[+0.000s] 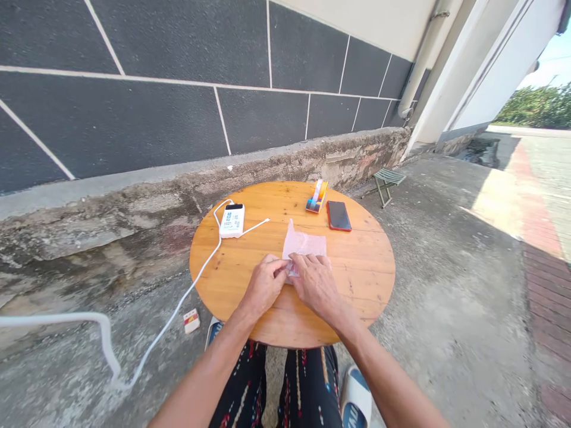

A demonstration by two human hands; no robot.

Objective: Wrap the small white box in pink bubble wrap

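A pinkish, translucent sheet that looks like bubble wrap (305, 242) lies on the round wooden table (250, 297), in front of my body. My left hand (266, 284) has its thumb and fingers pinched together at the sheet's near left edge. Beside it, my right hand (314, 282) rests over the near part of the sheet, fingers bent and close together, thumb near the left hand's fingertips. Whatever lies beneath the right hand's fingers is mostly hidden.
A tape dispenser (317, 197) and a red-edged phone (339, 216) are at the table's back right. A white power bank (232, 220) with cables sits at the left. Beyond stand a folding stool (386, 183) and a tiled wall (156, 119); a small packet (191, 321) lies on the ground.
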